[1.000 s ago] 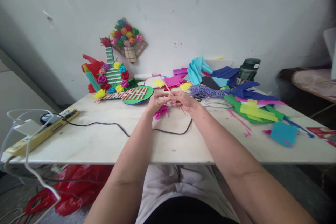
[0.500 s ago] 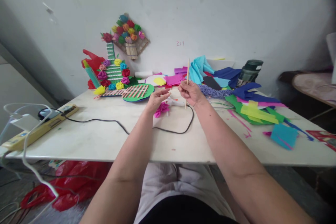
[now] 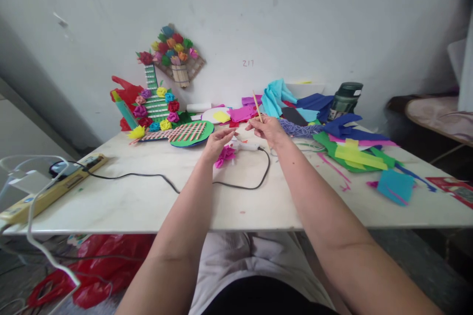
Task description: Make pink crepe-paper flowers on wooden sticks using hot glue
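In my right hand (image 3: 266, 130) a thin wooden stick (image 3: 257, 104) is pinched between the fingers, its upper end tilted to the left. My left hand (image 3: 220, 142) is a short way to the left, empty, its fingers stretched toward the right one. Below and between them lies a white glue gun (image 3: 248, 146) with a black cord, partly hidden by the hands. Crumpled pink paper (image 3: 224, 157) sits beside my left wrist. Close behind that hand is a green guitar-shaped craft piece (image 3: 210, 132) covered with crossed sticks.
Paper flowers on a green craft stand (image 3: 157, 107) rise at the back left. A yellow power strip (image 3: 55, 192) lies at the left, the black cord (image 3: 148, 174) crossing the table from it. Coloured paper (image 3: 354, 152), purple yarn (image 3: 301, 129) and a dark bottle (image 3: 345, 100) are at the right.
The stick has tipped from nearly upright to leaning left, and its lower end no longer shows below my right hand. The view has shifted slightly.
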Demonstrator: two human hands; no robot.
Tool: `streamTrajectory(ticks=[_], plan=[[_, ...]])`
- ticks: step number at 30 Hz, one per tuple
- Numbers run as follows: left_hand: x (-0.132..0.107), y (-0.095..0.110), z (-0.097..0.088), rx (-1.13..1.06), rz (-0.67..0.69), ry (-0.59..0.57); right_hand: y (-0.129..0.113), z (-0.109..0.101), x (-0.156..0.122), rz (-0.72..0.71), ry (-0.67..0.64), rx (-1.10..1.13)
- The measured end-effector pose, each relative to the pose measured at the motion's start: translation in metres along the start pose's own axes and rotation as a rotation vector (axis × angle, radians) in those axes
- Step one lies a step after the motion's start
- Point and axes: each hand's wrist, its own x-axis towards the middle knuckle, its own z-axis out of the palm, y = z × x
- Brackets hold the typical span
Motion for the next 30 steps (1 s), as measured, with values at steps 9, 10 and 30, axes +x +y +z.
streamTrajectory(ticks=[9, 10, 30], plan=[[0.002, -0.004, -0.007, 0.051, -0.01, 0.054, 0.007, -0.006, 0.003, -0.03, 0.154, -0.357], [0.003, -0.005, -0.008, 0.052, -0.018, 0.067, 0.009, -0.007, 0.005, -0.036, 0.171, -0.43], [0.001, -0.007, -0.01, -0.001, -0.07, 0.078, 0.017, -0.022, 0.007, 0.069, 0.221, -1.223]])
